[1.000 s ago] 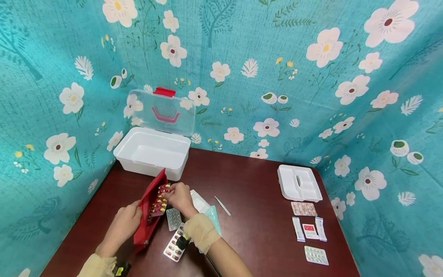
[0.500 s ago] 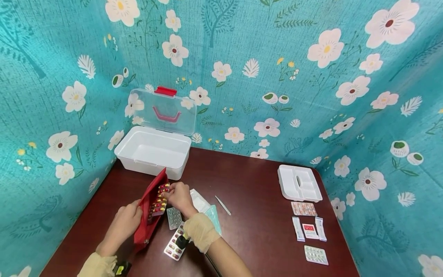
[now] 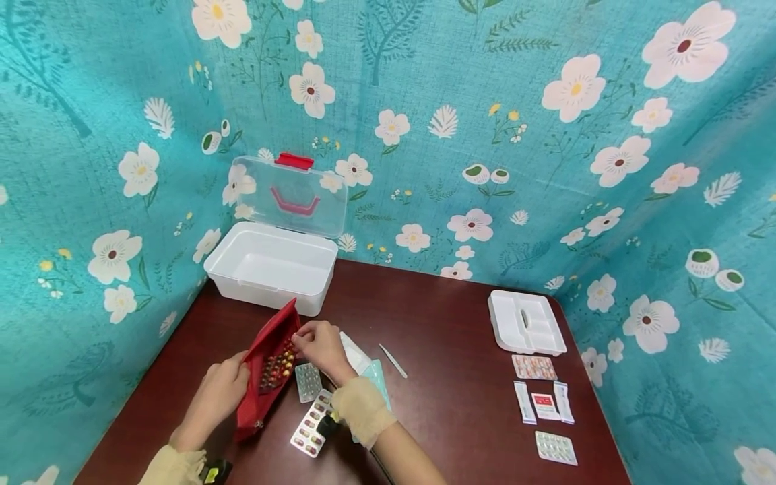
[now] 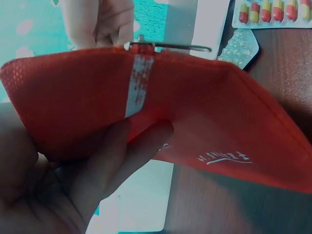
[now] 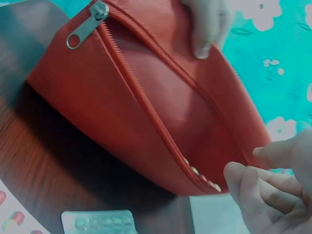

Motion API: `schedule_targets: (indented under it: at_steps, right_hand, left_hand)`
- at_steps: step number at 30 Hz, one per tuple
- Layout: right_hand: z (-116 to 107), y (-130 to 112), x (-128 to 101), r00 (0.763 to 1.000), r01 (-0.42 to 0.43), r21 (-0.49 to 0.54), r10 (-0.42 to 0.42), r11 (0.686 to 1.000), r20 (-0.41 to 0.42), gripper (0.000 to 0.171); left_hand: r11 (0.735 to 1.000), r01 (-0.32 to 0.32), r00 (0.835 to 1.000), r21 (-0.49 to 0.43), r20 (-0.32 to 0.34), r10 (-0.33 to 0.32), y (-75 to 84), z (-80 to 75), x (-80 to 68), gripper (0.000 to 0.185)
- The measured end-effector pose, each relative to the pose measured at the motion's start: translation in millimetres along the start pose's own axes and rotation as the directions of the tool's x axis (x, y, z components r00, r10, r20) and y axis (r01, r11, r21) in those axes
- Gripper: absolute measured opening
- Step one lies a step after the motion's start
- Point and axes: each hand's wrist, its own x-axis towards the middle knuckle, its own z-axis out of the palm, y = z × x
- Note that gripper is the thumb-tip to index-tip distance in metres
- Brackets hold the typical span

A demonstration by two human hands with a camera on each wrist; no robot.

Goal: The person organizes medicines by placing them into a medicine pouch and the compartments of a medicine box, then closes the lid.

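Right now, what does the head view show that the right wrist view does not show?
Only the head view: the open white storage box, the white tray, the tweezers and the packets at the right.

Only the right wrist view: the pouch's zipper pull, close up.

Both: the red pouch, held open by the left hand, and the right hand at its mouth.

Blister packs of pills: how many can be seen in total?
5: one inside the red pouch, two beside the right hand, two near the white tray. More may be hidden in the pouch.
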Motion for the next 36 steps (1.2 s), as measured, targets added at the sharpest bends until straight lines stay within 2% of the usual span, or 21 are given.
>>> schedule_targets:
  at_steps: [5, 12, 18, 20, 24, 27, 29, 33, 36]
  right_hand:
    - [-30.0, 22.5, -14.1, 0.996, 0.072, -0.132, -0.078, 0.989, -0.041, 0.007]
    - [-67.6, 73.6, -40.7, 0.993, 0.035, -0.205, -0.058, 0.978, -0.107, 0.012]
    - [-74.6, 104.5, -50.2, 0.99, -0.003, -0.289, -0.038, 0.957, -0.134, 0.022]
    - [-73.4, 109.2, -50.5, 0.989, -0.014, -0.319, -0.034, 0.948, -0.144, 0.023]
    - [-65.4, 112.9, -44.1, 0.987, 0.015, -0.354, -0.071, 0.935, -0.144, 0.028]
    - [-55.2, 112.0, -35.0, 0.985, 0.044, -0.41, -0.109, 0.911, -0.136, 0.035]
    - [-48.8, 109.6, -29.2, 0.987, 0.02, -0.462, -0.092, 0.886, -0.134, 0.042]
    - [-39.5, 102.2, -18.8, 0.993, -0.042, -0.582, -0.033, 0.812, -0.117, 0.06]
    - [-31.5, 100.4, -12.4, 0.996, -0.066, -0.685, 0.009, 0.726, -0.086, 0.069]
  left_hand:
    - [1.0, -0.001, 1.0, -0.001, -0.006, 0.001, -1.4, -0.4, -0.4, 0.042]
    - [0.999, -0.024, 1.0, -0.032, 0.003, 0.024, -0.6, -2.4, -2.1, 0.042]
    - [1.0, -0.013, 1.0, -0.027, 0.006, 0.014, -2.1, -4.7, -2.6, 0.042]
    - [1.0, 0.002, 1.0, -0.026, 0.02, -0.001, -3.3, -5.2, -2.5, 0.042]
    - [0.999, 0.034, 0.999, -0.031, 0.043, -0.032, -7.2, -5.6, -2.6, 0.043]
    - [0.999, 0.031, 0.999, -0.031, 0.037, -0.03, -9.4, -6.2, -2.3, 0.043]
    - [0.999, 0.019, 0.999, -0.03, 0.03, -0.019, -9.7, -6.4, -0.9, 0.042]
    - [0.999, -0.009, 1.0, -0.032, 0.021, 0.01, -9.2, -7.7, 3.8, 0.042]
    - [0.999, -0.013, 1.0, -0.03, 0.017, 0.013, -10.3, -8.5, 5.5, 0.042]
